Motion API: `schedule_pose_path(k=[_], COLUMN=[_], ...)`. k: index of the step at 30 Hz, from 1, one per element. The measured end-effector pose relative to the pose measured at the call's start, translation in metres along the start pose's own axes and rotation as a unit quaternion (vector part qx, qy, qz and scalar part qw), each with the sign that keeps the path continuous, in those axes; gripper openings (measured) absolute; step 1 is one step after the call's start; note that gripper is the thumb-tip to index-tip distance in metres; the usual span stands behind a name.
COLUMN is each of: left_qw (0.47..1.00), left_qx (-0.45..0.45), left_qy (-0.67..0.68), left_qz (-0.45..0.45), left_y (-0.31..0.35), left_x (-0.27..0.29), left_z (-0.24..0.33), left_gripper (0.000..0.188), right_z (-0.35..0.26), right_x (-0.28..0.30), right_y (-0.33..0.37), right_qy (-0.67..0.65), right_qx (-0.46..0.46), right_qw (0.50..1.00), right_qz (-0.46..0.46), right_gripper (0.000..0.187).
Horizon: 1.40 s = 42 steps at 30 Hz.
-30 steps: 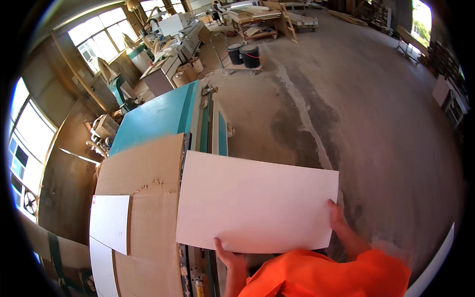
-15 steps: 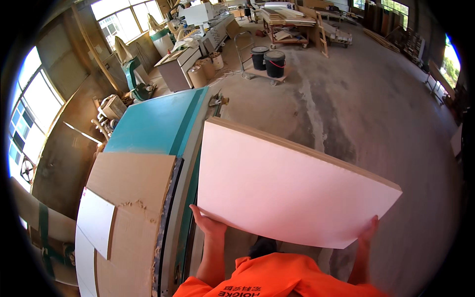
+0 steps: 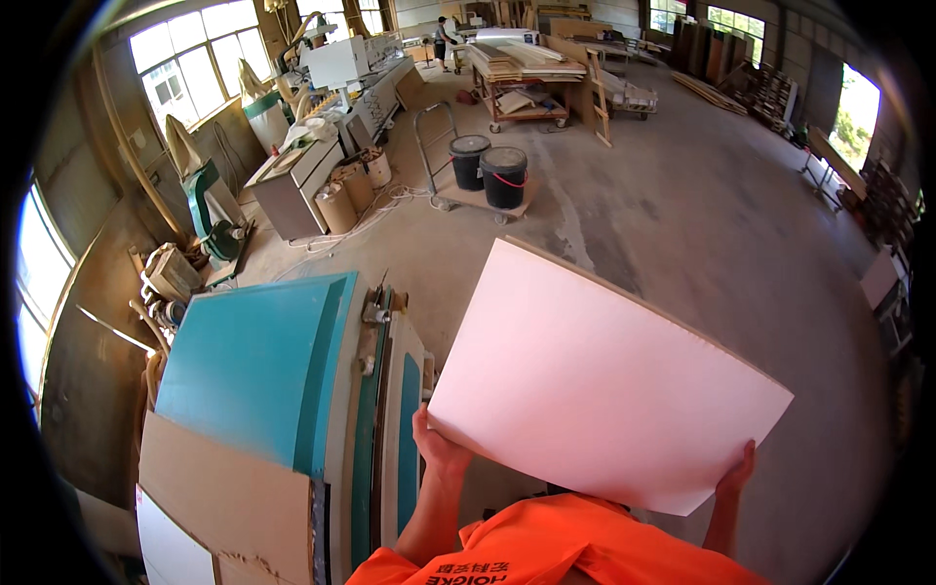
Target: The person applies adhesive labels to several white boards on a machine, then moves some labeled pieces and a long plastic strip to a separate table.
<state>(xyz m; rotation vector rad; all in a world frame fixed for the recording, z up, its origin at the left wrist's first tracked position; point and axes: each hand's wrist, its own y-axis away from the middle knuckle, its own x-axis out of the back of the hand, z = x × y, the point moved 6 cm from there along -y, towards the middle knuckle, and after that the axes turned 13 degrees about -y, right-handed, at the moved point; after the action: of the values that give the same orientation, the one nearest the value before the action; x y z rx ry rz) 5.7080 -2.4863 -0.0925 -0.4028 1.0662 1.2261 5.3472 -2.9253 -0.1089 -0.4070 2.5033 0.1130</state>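
Note:
A large white panel (image 3: 609,380) with a brown edge is held up in front of my body, tilted down to the right. My left hand (image 3: 444,448) grips its lower left corner, thumb along the near edge. My right hand (image 3: 737,472) closes on its right end near the lower corner. The fingers under the panel are hidden. Left of it stands a machine with a teal top (image 3: 253,356), carrying a brown board (image 3: 224,478) and a smaller white panel (image 3: 174,536) at its near end.
Ahead, a flat trolley (image 3: 531,200) bears two black buckets (image 3: 504,177). Beyond it a wheeled cart (image 3: 531,97) holds stacked boards, with another person (image 3: 441,44) near it. Cables (image 3: 375,210) lie on the floor by several tan drums (image 3: 336,207).
The panel has turned and tilted in my hands, its far left corner shifting right in view. The machine now sits lower and further left, and the trolley appears nearer. Both hands keep their grip.

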Motion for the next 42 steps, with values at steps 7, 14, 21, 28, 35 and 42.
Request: schedule_pose_path(k=[7,14,21,28,35,42], left_qw=[0.999,0.983,0.985,0.988,0.97,0.93], left_qx=[-0.025,-0.061,-0.127,-0.065,0.039,0.143], left_qy=[-0.034,-0.077,-0.043,-0.027,-0.149,-0.243], left_qz=[0.031,0.152,0.109,0.138,0.189,0.238], left_y=[-0.154,-0.327,-0.494,-0.725,-0.962,-1.159], left_x=[-0.028,-0.048,-0.081,-0.073,-0.071,-0.063], left_z=[0.025,0.072,0.121,0.148,0.163,0.15], left_gripper=[0.055,0.06,0.057,0.054,0.051,0.056], right_z=[0.142,0.288,0.4,0.525,0.628,0.761], right_x=[-0.08,-0.23,-0.407,-0.537,-0.622,-0.693], right_y=[-0.115,-0.261,-0.397,-0.498,-0.584,-0.687], right_qy=[-0.001,0.048,0.053,0.066,0.052,0.076], right_qx=[-0.078,-0.167,-0.226,-0.216,-0.224,-0.283], right_qw=[0.997,0.984,0.969,0.972,0.973,0.955], right_qz=[-0.014,-0.046,-0.084,-0.067,-0.004,0.04], right_gripper=[0.05,0.045,0.047,0.05,0.047,0.051])
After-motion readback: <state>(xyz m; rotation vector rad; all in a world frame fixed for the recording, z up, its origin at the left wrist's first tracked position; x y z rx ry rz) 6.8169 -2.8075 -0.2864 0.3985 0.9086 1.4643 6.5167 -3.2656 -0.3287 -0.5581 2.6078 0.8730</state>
